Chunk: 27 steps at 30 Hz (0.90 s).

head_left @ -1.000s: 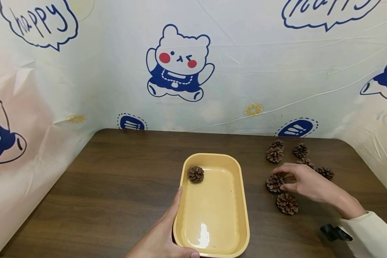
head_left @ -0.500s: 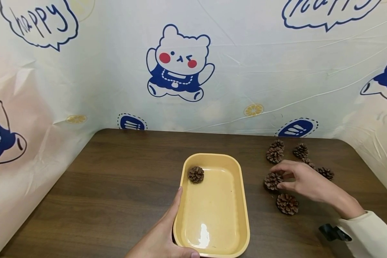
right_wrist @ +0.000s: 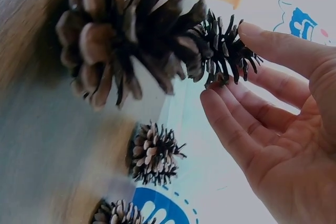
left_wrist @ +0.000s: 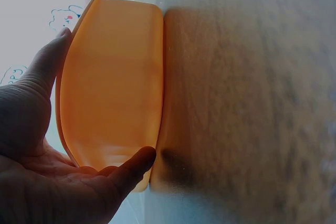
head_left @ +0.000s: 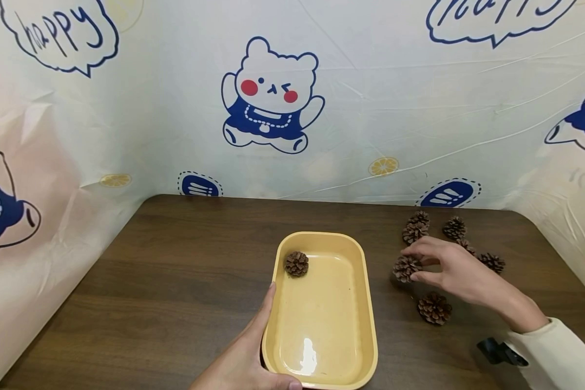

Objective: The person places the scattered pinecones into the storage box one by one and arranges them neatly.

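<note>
A yellow rectangular tray [head_left: 322,325] stands on the table with one pine cone [head_left: 296,264] in its far left corner. My left hand [head_left: 246,346] holds the tray at its near left corner, as the left wrist view shows against the tray's outer wall [left_wrist: 113,77]. To the right of the tray, my right hand [head_left: 460,271] pinches a pine cone [head_left: 407,268] between thumb and fingertips. That held pine cone [right_wrist: 223,51] shows in the right wrist view, partly behind a larger-looking one. Another pine cone [head_left: 434,308] lies on the table just nearer than the right hand.
Behind the right hand lie several more pine cones, among them one at the back [head_left: 454,228], one beside the wrist [head_left: 491,262] and a pair near the fingers [head_left: 415,233]. A printed sheet [head_left: 351,108] with cartoon bears surrounds the brown table [head_left: 175,271].
My right hand has moved slightly left and away from me, bringing the pinched pine cone with it. The left hand and the tray have stayed put.
</note>
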Tool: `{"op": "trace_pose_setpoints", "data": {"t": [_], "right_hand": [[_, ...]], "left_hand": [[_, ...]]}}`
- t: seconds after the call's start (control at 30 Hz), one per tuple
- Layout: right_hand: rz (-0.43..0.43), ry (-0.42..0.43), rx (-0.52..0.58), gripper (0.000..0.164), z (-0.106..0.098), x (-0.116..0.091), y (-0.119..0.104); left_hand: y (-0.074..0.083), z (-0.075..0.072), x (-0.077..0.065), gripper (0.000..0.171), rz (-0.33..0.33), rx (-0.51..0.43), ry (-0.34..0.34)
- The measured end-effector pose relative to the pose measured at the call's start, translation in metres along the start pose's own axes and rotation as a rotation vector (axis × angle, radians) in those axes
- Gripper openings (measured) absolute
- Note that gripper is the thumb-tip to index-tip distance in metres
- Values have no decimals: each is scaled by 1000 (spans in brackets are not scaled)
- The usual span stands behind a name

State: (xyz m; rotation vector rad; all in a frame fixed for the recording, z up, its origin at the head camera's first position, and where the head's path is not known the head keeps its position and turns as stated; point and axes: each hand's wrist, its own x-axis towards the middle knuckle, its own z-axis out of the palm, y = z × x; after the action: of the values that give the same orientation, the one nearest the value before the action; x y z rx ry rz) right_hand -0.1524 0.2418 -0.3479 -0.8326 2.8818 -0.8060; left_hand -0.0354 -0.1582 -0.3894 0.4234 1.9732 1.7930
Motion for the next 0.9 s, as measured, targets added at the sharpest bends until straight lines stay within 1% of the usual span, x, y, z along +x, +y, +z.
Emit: {"op": "trace_pose_setpoints", "data": {"t": [0.13,0.23,0.33,0.5,0.7,0.9], "right_hand": [[-13,27,-13,42,0,2,-6],[-19,46,-11,41,0,4,-11],[-22,64,-13,40,0,5,-16],[-28,94,-26,39,1,9,-25],[-50,136,-24,39,3,15,-37],[-69,170,8,38,8,21,-49]], "left_hand": [[0,0,1,144,-28,-25,-2],[0,0,1,143,-27,-40,-8],[-1,0,1,143,-26,-43,-9],[1,0,0,143,-66,-23,6],[0,0,1,143,-46,7,12],[0,0,1,144,-66,-17,13]]}}
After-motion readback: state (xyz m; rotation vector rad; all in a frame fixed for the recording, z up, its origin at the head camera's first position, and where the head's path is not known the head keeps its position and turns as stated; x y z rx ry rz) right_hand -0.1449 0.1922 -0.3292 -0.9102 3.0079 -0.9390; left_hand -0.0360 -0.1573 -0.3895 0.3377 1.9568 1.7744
